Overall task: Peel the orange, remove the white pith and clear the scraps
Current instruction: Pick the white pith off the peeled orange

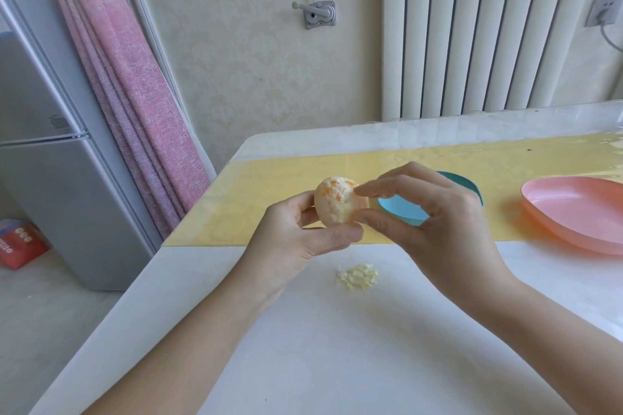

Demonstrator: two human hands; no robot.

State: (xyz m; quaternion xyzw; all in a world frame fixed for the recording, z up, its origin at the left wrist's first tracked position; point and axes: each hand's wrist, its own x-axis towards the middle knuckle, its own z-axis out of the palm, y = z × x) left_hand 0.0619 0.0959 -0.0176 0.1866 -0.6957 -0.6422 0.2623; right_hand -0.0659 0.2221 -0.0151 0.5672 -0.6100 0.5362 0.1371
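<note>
The orange point(338, 204) is up off the table point(303, 347), held in the air near the middle of the view, over the near edge of the yellow mat point(266, 189). The left hand point(296, 239) cups it from seven o'clock, thumb curled under it and fingers point(308, 216) wrapped round behind. The peel is off: pale pith covers most of the fruit, with orange flesh showing through in patches. The right hand point(435, 216) comes in from three o'clock, its forefinger tip on the fruit's upper right and its thumb tip on the lower right, pinching at the surface. Straight down at six o'clock from the fruit, a small heap of pale yellow-white scraps point(357, 276) lies on the bare white table. At three o'clock, partly hidden behind the right hand, sits a blue dish point(403, 210); farther out the same way, a pink plate point(573, 212) rests on the mat's edge
</note>
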